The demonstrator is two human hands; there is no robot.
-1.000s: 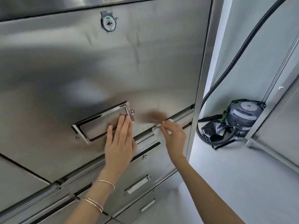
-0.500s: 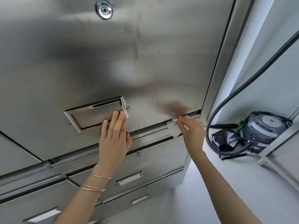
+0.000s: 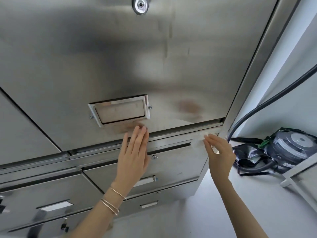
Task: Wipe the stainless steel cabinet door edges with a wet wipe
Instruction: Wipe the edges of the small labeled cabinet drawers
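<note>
Mostly flat, the pale wet wipe (image 3: 199, 138) hugs the door edge (image 3: 180, 126).

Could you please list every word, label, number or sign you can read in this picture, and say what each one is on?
No text can be read here.
Card holder on the cabinet door: its insert looks blank.
White sticker on the grey device at the right: too small and blurred to read.
Lock on the door: no legible marking.
</note>
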